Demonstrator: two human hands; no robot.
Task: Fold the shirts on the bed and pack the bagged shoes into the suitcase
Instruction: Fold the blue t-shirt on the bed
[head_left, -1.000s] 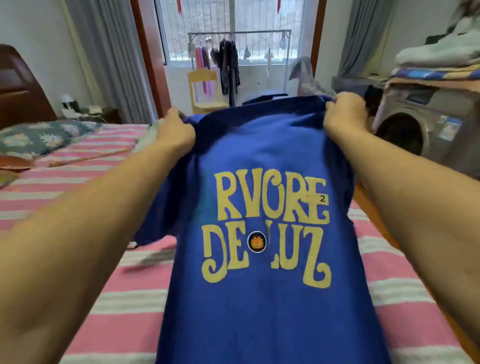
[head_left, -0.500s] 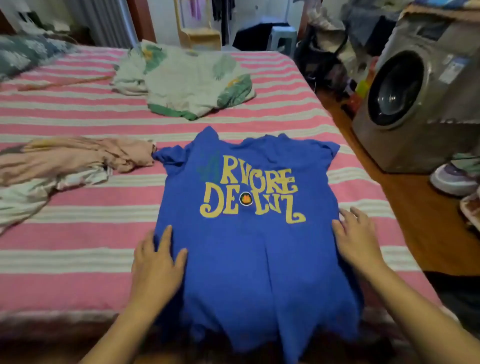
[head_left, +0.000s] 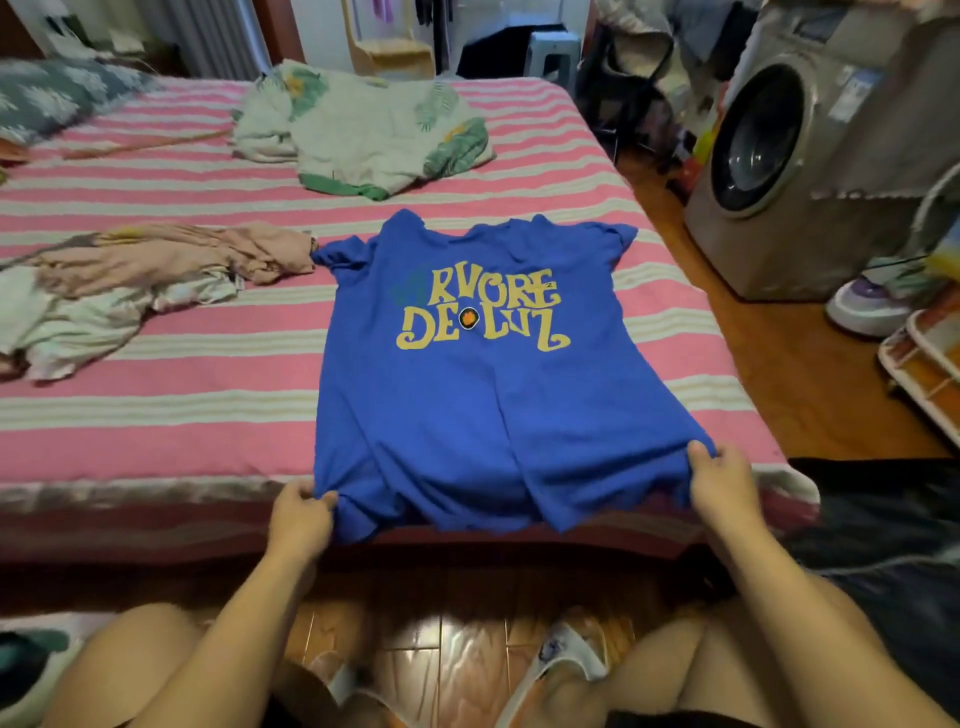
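A blue T-shirt with yellow lettering lies print-up on the pink striped bed, its collar away from me and its hem hanging over the near edge. My left hand pinches the hem's left corner. My right hand pinches the hem's right corner. A crumpled beige and white garment lies to the left of the blue shirt. A pale leaf-print garment is bunched further back on the bed. No suitcase or bagged shoes can be seen.
A front-loading washing machine stands on the wooden floor to the right of the bed. A purple and white shoe and a rack sit on the floor at the right. A dark patterned pillow lies at the far left.
One second ago I held the shirt up by its shoulders. Then it lay on the bed with both palms flat on it. Now both hands have slid back and pinch the hem corners.
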